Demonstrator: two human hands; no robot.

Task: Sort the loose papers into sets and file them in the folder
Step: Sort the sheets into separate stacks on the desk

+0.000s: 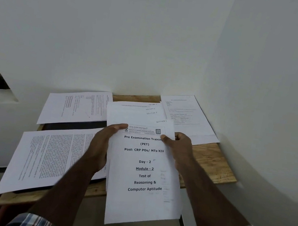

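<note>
Head view — booklet (145, 175) lengthwise, title upright

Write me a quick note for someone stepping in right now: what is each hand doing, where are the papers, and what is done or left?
Left hand: grips the left edge of the Pre Examination Training set, fingers curled round it.
Right hand: grips the same set's right edge, thumb on top.
The set is held above the near edge of the wooden table.
On the table: a text page near left, lying on a dark folder; a grid page far left; pages with handwritten section labels in the middle; a form page far right.
Done: papers lie in separate piles.
Left: nothing visibly filed yet; the held set still needs placing.
</note>
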